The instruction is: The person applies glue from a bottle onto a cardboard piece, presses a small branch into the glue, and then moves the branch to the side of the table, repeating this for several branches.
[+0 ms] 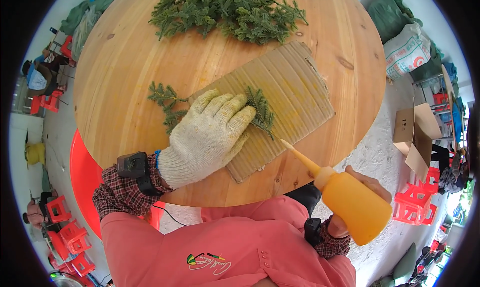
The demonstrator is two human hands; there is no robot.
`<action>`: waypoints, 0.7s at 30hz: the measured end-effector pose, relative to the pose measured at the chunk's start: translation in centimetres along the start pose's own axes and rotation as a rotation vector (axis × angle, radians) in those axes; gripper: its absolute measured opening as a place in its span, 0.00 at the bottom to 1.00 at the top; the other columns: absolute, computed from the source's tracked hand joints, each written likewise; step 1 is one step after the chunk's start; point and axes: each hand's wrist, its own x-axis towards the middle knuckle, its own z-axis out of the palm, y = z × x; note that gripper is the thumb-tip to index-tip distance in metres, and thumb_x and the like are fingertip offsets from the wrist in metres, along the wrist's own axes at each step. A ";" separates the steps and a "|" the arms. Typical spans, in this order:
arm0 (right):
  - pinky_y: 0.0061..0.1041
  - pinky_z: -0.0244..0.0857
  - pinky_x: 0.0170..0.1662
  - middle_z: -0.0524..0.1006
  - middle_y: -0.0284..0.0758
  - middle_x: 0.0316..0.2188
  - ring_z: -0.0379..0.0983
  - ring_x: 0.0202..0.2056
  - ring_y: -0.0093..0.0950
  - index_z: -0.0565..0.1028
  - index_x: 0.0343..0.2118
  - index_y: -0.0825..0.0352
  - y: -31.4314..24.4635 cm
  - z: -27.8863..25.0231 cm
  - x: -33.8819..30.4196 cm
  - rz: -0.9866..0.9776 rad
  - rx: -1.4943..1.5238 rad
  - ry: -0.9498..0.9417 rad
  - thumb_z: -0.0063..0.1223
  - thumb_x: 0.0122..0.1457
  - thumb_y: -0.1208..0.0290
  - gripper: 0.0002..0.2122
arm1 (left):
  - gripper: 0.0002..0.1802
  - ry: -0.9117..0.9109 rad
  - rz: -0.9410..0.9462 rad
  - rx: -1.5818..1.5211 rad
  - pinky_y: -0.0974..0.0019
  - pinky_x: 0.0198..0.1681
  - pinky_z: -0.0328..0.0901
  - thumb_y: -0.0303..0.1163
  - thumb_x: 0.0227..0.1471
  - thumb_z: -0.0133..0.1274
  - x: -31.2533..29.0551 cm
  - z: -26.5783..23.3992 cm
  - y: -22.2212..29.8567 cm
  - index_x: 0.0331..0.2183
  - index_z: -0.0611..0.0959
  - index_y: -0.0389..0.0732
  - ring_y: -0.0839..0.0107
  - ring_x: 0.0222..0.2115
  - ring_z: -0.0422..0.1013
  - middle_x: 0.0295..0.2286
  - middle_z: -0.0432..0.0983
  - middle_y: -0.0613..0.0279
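Observation:
My left hand (210, 137), in a cream knitted glove, lies flat on a piece of corrugated cardboard (290, 87) on the round wooden table (130, 52). It presses down a small green fir-like sprig (261, 111) whose tip sticks out past the fingers. More sprigs (165, 99) show at the glove's left. My right hand (362, 187) grips an orange squeeze bottle (356, 207). The bottle's long nozzle (299, 157) points at the sprig's stem end on the cardboard.
A pile of green sprigs (225, 9) lies at the table's far side. Red plastic stools (67, 227) stand on the floor at left and right. Filled sacks (407, 49) and an open cardboard box (417, 137) sit at the right.

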 end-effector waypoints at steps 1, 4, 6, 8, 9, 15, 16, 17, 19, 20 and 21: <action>0.32 0.73 0.38 0.72 0.48 0.46 0.78 0.34 0.35 0.70 0.49 0.75 0.5 0.3 -0.2 -0.002 0.003 0.001 0.51 0.49 0.26 0.45 | 0.23 0.002 -0.003 -0.004 0.51 0.58 0.60 0.36 0.48 0.59 0.1 -0.2 -0.1 0.47 0.77 0.40 0.57 0.51 0.69 0.47 0.74 0.53; 0.35 0.74 0.42 0.73 0.47 0.46 0.77 0.35 0.35 0.69 0.51 0.73 2.1 1.7 -0.9 0.424 0.616 0.471 0.53 0.55 0.35 0.38 | 0.24 0.054 -0.017 -0.010 0.50 0.59 0.59 0.35 0.47 0.60 0.7 -1.1 -0.4 0.48 0.77 0.42 0.56 0.52 0.68 0.49 0.72 0.54; 0.37 0.73 0.44 0.74 0.45 0.45 0.77 0.34 0.34 0.69 0.51 0.72 2.6 3.0 0.9 0.513 0.802 0.580 0.52 0.58 0.39 0.35 | 0.27 0.136 -0.055 -0.013 0.48 0.59 0.59 0.35 0.44 0.62 1.1 -1.4 -0.7 0.48 0.77 0.45 0.53 0.53 0.66 0.51 0.71 0.55; 0.41 0.72 0.50 0.76 0.43 0.45 0.76 0.33 0.31 0.70 0.52 0.70 2.7 4.5 3.7 0.699 1.174 0.777 0.51 0.63 0.47 0.28 | 0.27 0.114 -0.010 -0.045 0.47 0.60 0.58 0.36 0.44 0.62 1.3 -1.3 -0.8 0.49 0.77 0.45 0.53 0.54 0.66 0.51 0.70 0.56; 0.41 0.72 0.50 0.76 0.43 0.45 0.76 0.33 0.31 0.70 0.52 0.70 3.0 4.9 4.3 0.693 1.189 0.774 0.51 0.63 0.47 0.28 | 0.28 0.094 0.040 -0.080 0.46 0.60 0.57 0.37 0.43 0.63 1.4 -1.3 -0.6 0.49 0.77 0.46 0.53 0.54 0.65 0.51 0.70 0.56; 0.44 0.66 0.57 0.78 0.35 0.43 0.74 0.32 0.26 0.71 0.52 0.66 5.0 7.8 5.5 0.701 1.636 0.412 0.49 0.66 0.53 0.21 | 0.23 -0.024 0.142 -0.102 0.44 0.63 0.52 0.41 0.44 0.61 1.6 -1.3 -0.8 0.44 0.79 0.46 0.56 0.56 0.64 0.49 0.71 0.56; 0.44 0.65 0.58 0.78 0.34 0.43 0.74 0.32 0.26 0.71 0.51 0.66 4.9 8.1 5.6 0.733 1.647 0.392 0.49 0.66 0.53 0.21 | 0.23 -0.052 0.099 -0.077 0.44 0.63 0.53 0.41 0.43 0.62 1.5 -1.5 -1.1 0.44 0.79 0.46 0.56 0.56 0.64 0.49 0.71 0.56; 0.44 0.65 0.58 0.78 0.34 0.43 0.74 0.32 0.26 0.71 0.51 0.66 4.7 8.4 5.7 0.722 1.673 0.376 0.49 0.66 0.53 0.21 | 0.23 -0.079 0.054 -0.054 0.44 0.63 0.53 0.40 0.43 0.62 1.4 -1.5 -1.4 0.43 0.79 0.46 0.56 0.56 0.64 0.49 0.71 0.57; 0.44 0.65 0.57 0.78 0.33 0.43 0.74 0.32 0.25 0.71 0.51 0.65 4.6 8.5 5.6 0.767 1.621 0.385 0.49 0.66 0.53 0.20 | 0.23 -0.103 0.000 -0.013 0.44 0.62 0.54 0.39 0.42 0.62 0.9 -1.7 -2.3 0.43 0.79 0.46 0.56 0.55 0.65 0.49 0.71 0.58; 0.44 0.65 0.57 0.78 0.33 0.43 0.74 0.32 0.25 0.72 0.51 0.65 4.7 8.5 5.5 0.790 1.591 0.392 0.49 0.67 0.54 0.19 | 0.22 -0.091 -0.062 0.024 0.44 0.62 0.53 0.39 0.42 0.62 0.5 -1.9 -2.9 0.41 0.79 0.45 0.57 0.55 0.65 0.47 0.72 0.58; 0.44 0.65 0.57 0.78 0.33 0.43 0.74 0.32 0.25 0.72 0.51 0.65 4.8 8.6 5.4 0.780 1.608 0.383 0.49 0.67 0.54 0.19 | 0.20 -0.078 -0.122 0.061 0.44 0.62 0.53 0.39 0.42 0.62 0.0 -2.2 -3.5 0.39 0.80 0.45 0.59 0.54 0.66 0.46 0.73 0.58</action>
